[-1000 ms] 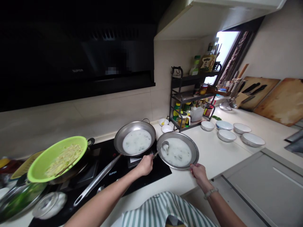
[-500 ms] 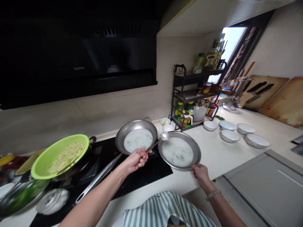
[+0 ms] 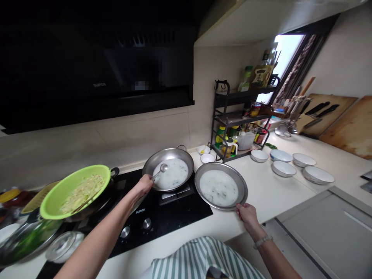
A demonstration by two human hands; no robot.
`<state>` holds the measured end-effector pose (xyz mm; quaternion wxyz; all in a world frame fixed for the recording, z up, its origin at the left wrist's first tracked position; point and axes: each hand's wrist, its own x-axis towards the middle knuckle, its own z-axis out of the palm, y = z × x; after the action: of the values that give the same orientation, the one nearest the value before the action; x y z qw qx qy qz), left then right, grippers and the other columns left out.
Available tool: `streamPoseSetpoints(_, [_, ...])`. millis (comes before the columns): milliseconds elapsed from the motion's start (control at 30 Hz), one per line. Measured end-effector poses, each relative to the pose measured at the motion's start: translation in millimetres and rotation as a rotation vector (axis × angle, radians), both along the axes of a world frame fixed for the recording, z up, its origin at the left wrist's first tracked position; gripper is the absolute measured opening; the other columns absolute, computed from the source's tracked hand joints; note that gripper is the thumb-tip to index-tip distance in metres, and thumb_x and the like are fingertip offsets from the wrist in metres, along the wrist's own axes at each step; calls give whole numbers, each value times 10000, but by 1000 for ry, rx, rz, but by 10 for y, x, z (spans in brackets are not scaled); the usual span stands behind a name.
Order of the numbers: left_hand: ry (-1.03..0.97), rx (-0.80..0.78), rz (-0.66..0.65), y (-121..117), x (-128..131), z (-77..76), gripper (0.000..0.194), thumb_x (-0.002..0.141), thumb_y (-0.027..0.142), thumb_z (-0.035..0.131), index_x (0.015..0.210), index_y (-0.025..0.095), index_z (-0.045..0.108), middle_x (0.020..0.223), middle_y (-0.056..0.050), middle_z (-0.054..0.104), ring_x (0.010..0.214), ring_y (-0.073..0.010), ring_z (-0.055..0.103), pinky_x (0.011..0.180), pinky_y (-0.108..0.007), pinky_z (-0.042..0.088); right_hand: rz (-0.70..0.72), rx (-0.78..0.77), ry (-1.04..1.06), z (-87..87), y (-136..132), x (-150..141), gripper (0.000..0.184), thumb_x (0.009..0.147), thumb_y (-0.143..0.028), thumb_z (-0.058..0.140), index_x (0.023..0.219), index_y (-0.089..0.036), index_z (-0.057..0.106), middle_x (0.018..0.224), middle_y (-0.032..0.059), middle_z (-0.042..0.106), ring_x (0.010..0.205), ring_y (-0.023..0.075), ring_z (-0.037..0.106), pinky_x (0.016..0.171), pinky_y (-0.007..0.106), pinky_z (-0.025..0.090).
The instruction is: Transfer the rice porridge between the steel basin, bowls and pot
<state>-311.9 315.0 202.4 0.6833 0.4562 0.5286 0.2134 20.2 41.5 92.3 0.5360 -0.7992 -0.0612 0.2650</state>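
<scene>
My left hand is closed around the handle of a metal ladle. The ladle's bowl is over the whitish soup in the steel wok on the stove; whether it touches the liquid I cannot tell. My left arm covers most of the wok's long handle. With fingers pinched on its near right rim, my right hand holds a round metal basin, which has similar whitish soup with dark bits in it. The basin is just right of the wok.
A green colander of bean sprouts sits over a pan on the left, beside a glass jar. Several bowls are on the counter at right. A black spice rack stands behind the basin, and the range hood hangs above.
My left hand has carried the ladle leftward from above the basin to above the wok. My right hand stays on the basin's rim.
</scene>
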Motion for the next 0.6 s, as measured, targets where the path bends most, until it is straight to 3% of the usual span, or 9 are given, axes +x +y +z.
streamPoseSetpoints(133, [43,-19,72,-11,83,30,191,742,-7,591,661,138,496,407,76,397,277,-15,279,320,-145,53,-11,-1,6,2,5,-2,236,670,-202,542,492,-235,390,358,-29,445,349,105,374,372,234,284])
streamPoseSetpoints(367, [-53,-209,42,-65,116,246,212,829,-18,354,762,75,531,484,53,414,300,14,229,290,-92,119,-10,5,11,41,-1,-20,255,675,-200,539,488,-241,370,350,-32,432,346,101,357,370,235,266])
streamPoseSetpoints(600, [-154,-275,68,-120,75,287,185,820,-18,363,830,87,515,531,55,412,293,18,239,269,-85,121,-9,5,10,58,0,-23,254,672,-207,544,480,-239,381,356,-34,432,344,103,358,376,241,268])
